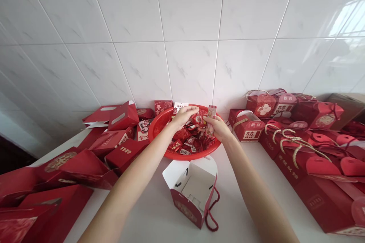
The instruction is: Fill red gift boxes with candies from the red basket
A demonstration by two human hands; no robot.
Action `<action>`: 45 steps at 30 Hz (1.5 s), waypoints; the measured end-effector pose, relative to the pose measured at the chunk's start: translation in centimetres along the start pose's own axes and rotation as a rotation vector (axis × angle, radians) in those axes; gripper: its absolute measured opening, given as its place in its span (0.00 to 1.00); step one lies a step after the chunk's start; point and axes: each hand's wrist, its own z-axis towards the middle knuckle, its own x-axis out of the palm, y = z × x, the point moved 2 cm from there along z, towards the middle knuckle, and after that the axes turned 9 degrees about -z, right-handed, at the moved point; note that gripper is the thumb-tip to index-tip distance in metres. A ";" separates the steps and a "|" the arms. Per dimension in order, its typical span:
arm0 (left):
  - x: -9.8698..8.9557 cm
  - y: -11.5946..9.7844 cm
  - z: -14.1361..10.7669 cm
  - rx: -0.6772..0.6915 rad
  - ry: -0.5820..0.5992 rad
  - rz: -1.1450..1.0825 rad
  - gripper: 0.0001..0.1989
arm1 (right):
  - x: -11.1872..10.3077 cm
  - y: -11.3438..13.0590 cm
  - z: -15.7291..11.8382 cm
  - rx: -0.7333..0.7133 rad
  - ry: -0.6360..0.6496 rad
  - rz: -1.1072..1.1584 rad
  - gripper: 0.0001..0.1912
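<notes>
Over a red plastic basket [152, 133] heaped with red wrapped candies [192, 144], both of my hands are close together. My right hand [219, 128] is closed around a narrow pink-and-red patterned box [211, 112] held upright. A small red candy packet [199, 120] shows between the two hands, by the right fingertips. My left hand [184, 117] is closed, with its fingertips pinched at a red wrapper; the exact grip is partly hidden. In front of the basket stands an open red gift box [185, 210] with white inside walls and a dark red rope handle.
Several red folded cartons [125, 153] crowd the left side. On the right, a small red box [247, 125] stands beside rows of red gift boxes [302, 174] with rope handles. A brown carton [349, 106] sits far right, against the white tiled wall [191, 64].
</notes>
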 end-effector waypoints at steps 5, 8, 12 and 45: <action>0.1 -0.1 -0.3 -0.029 0.020 0.089 0.13 | 0.0 0.1 0.0 -0.002 -0.057 0.024 0.07; 0.1 -0.2 -0.2 0.006 0.014 0.114 0.11 | 0.1 0.2 0.0 -0.027 -0.104 0.029 0.07; 0.0 0.3 0.1 -0.080 0.019 0.098 0.10 | -0.2 0.4 0.2 -0.051 -0.270 0.138 0.05; 3.5 2.8 -1.3 -0.164 0.673 1.393 0.19 | -0.4 0.4 0.6 -0.049 -0.409 0.369 0.08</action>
